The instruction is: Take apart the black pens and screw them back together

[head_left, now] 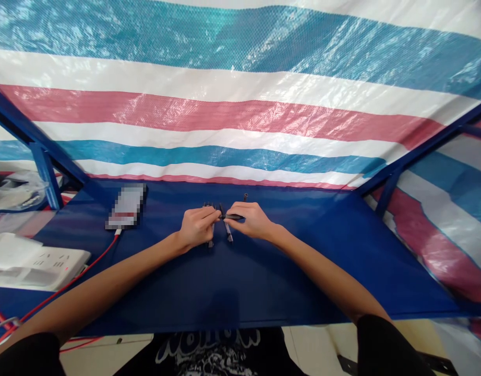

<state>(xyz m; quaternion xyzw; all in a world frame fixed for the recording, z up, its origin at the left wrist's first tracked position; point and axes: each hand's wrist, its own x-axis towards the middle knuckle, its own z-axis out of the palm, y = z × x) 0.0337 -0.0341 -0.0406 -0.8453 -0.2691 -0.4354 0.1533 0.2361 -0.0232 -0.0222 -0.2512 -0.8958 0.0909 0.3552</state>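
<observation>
My left hand and my right hand meet over the middle of the blue table. Between their pinched fingertips is a slim dark pen-like stick, its left end at my left fingers and its body in my right. Fingers hide part of it, so its exact kind does not show. Just below lies a similar slim stick, which looks to be in a clear wrapper. More such sticks lie partly under my left hand. A small dark tube-like piece sits just beyond my right hand.
A phone, blurred out, lies at the left with a red cable plugged in. A white power strip is at the table's left edge. Blue metal bars flank the table, and a striped plastic sheet hangs behind.
</observation>
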